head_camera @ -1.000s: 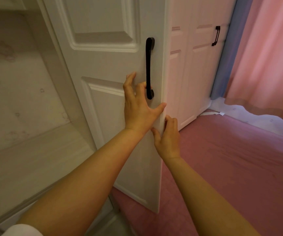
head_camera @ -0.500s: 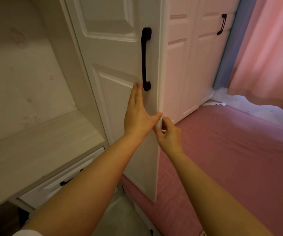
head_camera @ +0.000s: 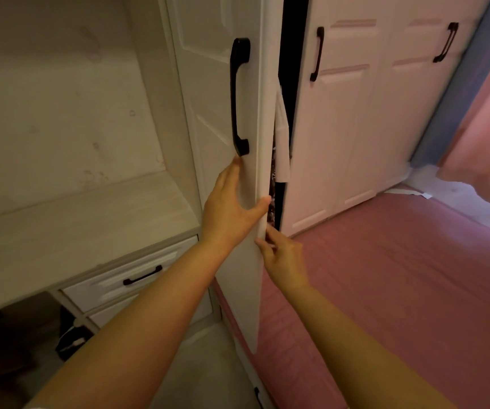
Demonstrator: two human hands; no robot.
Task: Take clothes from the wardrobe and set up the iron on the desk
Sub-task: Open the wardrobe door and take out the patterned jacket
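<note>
Pale wooden desk top (head_camera: 69, 231) at left under a stained wall, drawers (head_camera: 125, 280) below; pink bedding (head_camera: 400, 290) and pink curtain (head_camera: 489, 113) at right. White wardrobe door (head_camera: 217, 84) partly ajar, black handle (head_camera: 239, 95), white garment (head_camera: 282, 143) hanging in the dark gap. Left hand (head_camera: 232, 208) flat on the panel, thumb hooked round the edge; right hand (head_camera: 282, 255) pinching that edge below

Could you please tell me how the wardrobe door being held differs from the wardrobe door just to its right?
The held door is swung ajar, exposing a dark gap with pale cloth showing; the neighbouring door sits shut. The left hand presses the held door's face and the right hand pinches its edge; nothing touches the neighbouring door. Both are white, panelled, with a black bar handle.
</note>
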